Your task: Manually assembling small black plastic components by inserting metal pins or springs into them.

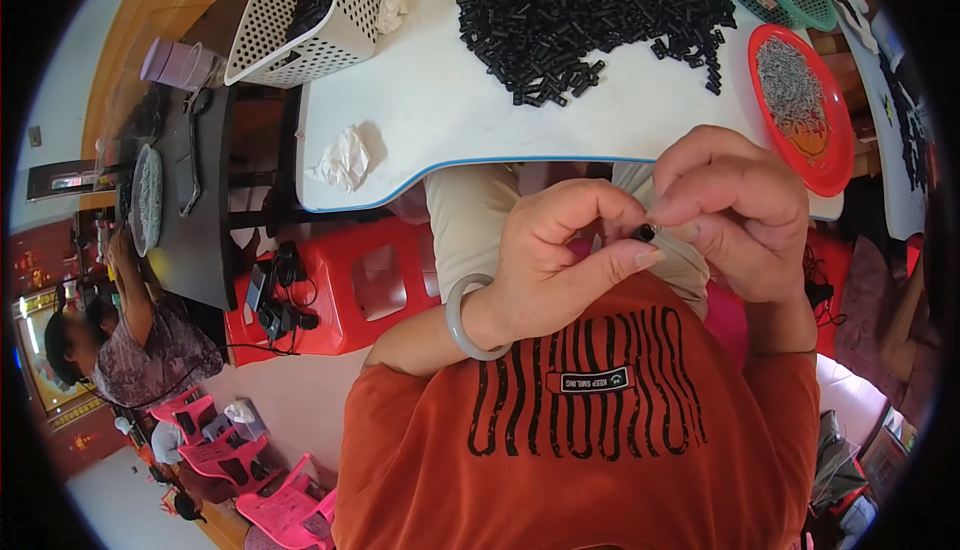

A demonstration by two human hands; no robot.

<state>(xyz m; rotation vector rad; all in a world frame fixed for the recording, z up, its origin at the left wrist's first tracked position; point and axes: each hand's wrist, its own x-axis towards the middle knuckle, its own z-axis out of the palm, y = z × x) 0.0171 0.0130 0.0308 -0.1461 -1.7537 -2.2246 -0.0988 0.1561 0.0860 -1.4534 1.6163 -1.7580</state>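
My left hand point(560, 260), a pale bangle at its wrist, pinches a small black plastic part point(646, 234) between thumb and index finger. Right beside it, the thumb and index finger of my right hand point(740, 212) are pressed together at the part's end. Something tiny and shiny seems to be between those fingertips, too small to name. Both hands are held over my lap, just off the near edge of the white table point(420, 120). A large heap of similar black parts point(590, 20) lies on the table beyond them.
A red plate point(845, 150) of small silvery metal pieces sits at the right, below a green basket point(815, 15). At the left are a white perforated basket point(320, 58) with black parts and a crumpled tissue point(345, 158). Another person point(150, 350) works at a dark table.
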